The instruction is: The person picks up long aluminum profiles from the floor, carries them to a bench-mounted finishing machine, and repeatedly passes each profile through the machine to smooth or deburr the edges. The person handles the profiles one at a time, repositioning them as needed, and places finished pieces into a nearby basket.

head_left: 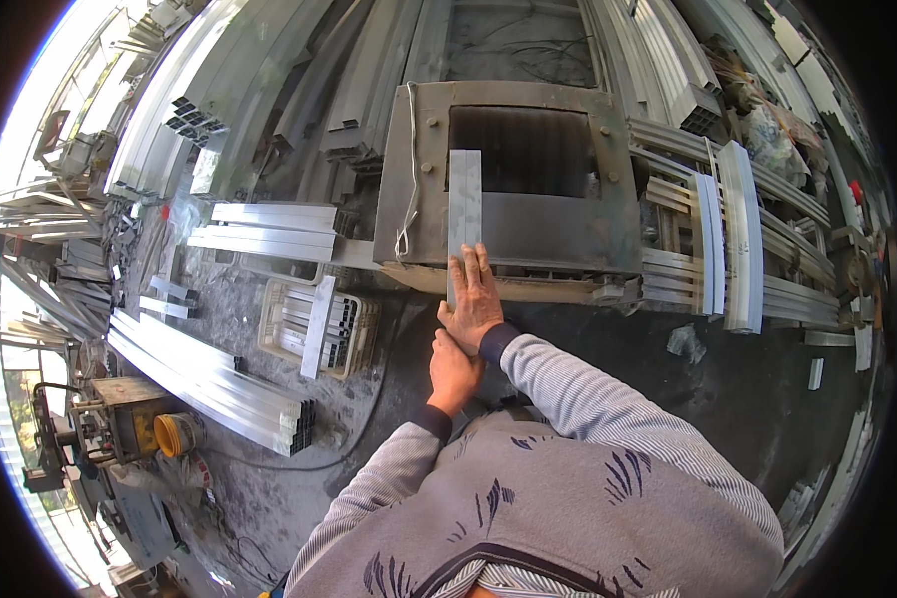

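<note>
A flat silver metal bar [465, 204] extends away from me over the front of a brown metal machine housing [558, 234]. Its far end lies in front of the dark rectangular opening [523, 149]. My right hand [473, 304] holds the bar near its close end, fingers laid along its top and thumb at the left side. Just below and touching it, my left hand [454, 374] is closed at the bar's near end; its fingertips are partly hidden under the right hand. A pale cord [407, 169] hangs on the housing's left side.
To the left, a cream plastic crate [367, 339] holds metal pieces, with one strip across it. Long silver profiles [209, 374] lie on the floor. A yellow bucket [172, 435] stands farther left. More profiles [740, 239] lean at the right, and large stacks [239, 90] lie beyond.
</note>
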Motion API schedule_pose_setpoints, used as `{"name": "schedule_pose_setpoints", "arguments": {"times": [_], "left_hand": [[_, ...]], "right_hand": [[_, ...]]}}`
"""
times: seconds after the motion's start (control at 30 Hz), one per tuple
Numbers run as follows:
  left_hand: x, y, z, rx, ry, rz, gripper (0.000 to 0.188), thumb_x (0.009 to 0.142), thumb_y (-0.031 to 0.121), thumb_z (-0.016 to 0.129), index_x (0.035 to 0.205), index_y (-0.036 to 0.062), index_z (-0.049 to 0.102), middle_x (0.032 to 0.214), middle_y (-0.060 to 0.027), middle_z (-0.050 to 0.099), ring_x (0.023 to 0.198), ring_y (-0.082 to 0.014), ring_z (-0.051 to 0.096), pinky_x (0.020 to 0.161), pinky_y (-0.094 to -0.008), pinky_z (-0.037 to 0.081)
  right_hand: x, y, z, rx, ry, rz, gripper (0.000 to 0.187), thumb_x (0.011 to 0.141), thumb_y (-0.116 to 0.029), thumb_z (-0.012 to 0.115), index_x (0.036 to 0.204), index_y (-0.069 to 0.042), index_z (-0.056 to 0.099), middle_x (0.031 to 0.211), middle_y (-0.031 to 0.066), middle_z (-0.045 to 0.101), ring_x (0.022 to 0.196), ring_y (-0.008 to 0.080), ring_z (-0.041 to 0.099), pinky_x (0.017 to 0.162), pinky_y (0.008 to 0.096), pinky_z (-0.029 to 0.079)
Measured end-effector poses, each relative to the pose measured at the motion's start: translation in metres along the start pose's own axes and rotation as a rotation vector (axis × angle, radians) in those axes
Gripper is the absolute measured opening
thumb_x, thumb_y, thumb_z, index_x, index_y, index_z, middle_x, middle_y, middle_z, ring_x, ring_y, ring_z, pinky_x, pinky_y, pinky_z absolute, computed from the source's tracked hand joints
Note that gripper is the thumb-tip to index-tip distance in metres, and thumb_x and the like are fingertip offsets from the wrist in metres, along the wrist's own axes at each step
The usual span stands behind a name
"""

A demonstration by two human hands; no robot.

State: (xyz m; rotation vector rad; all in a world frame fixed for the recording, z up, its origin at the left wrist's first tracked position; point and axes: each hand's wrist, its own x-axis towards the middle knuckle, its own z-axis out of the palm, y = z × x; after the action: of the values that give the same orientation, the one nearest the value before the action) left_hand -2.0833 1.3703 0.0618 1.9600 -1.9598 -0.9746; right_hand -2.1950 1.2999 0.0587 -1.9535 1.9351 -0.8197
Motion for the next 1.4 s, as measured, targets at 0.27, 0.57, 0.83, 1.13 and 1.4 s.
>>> {"name": "schedule_pose_setpoints", "arguments": {"times": [0.27, 0.57, 0.83, 1.13, 1.4], "left_hand": [[0.003, 0.002, -0.005, 0.001, 0.020, 0.021, 0.064, 0.082, 0.024, 0.079, 0.122, -0.0075, 0.041, 0.114, -0.0355, 0.059, 0.104, -0.0535, 0.063, 0.087, -0.0550, 0.055], [0.189, 0.120, -0.037, 0.131, 0.032, 0.093, 0.072, 0.082, 0.038, 0.081, 0.120, -0.0089, 0.042, 0.108, -0.0348, 0.069, 0.105, -0.0505, 0.069, 0.090, -0.0537, 0.057], [0.233, 0.159, -0.042, 0.108, -0.028, -0.004, 0.070, 0.079, 0.030, 0.084, 0.122, -0.0061, 0.042, 0.114, -0.0322, 0.066, 0.107, -0.0470, 0.069, 0.093, -0.0513, 0.057], [0.121, 0.082, -0.014, 0.031, 0.002, 0.015, 0.068, 0.082, 0.030, 0.079, 0.122, -0.0071, 0.040, 0.113, -0.0346, 0.061, 0.102, -0.0519, 0.066, 0.089, -0.0546, 0.056], [0.057, 0.049, 0.000, 0.007, -0.020, 0.009, 0.068, 0.083, 0.029, 0.081, 0.124, -0.0071, 0.040, 0.116, -0.0339, 0.060, 0.104, -0.0498, 0.067, 0.088, -0.0527, 0.057]], "right_hand": [[0.003, 0.000, -0.003, -0.005, 0.050, -0.017, 0.076, 0.080, -0.027, 0.074, 0.146, 0.004, 0.050, 0.159, 0.0264, 0.033, 0.154, 0.0479, 0.023, 0.125, 0.0570, 0.027], [0.202, 0.080, -0.034, -0.230, 0.159, 0.020, 0.080, 0.077, -0.038, 0.072, 0.146, -0.002, 0.055, 0.159, 0.0235, 0.042, 0.153, 0.0415, 0.032, 0.122, 0.0561, 0.026], [0.249, 0.107, -0.040, -0.241, 0.149, 0.017, 0.078, 0.079, -0.037, 0.071, 0.147, -0.002, 0.054, 0.159, 0.0227, 0.042, 0.152, 0.0410, 0.033, 0.124, 0.0486, 0.029], [0.128, 0.059, -0.025, -0.111, 0.090, -0.027, 0.077, 0.083, -0.029, 0.072, 0.150, -0.002, 0.048, 0.163, 0.0226, 0.034, 0.157, 0.0432, 0.023, 0.126, 0.0490, 0.030], [0.060, 0.038, -0.021, -0.112, 0.012, -0.011, 0.079, 0.085, -0.030, 0.071, 0.154, -0.002, 0.045, 0.165, 0.0213, 0.029, 0.159, 0.0426, 0.018, 0.128, 0.0473, 0.029]]}}
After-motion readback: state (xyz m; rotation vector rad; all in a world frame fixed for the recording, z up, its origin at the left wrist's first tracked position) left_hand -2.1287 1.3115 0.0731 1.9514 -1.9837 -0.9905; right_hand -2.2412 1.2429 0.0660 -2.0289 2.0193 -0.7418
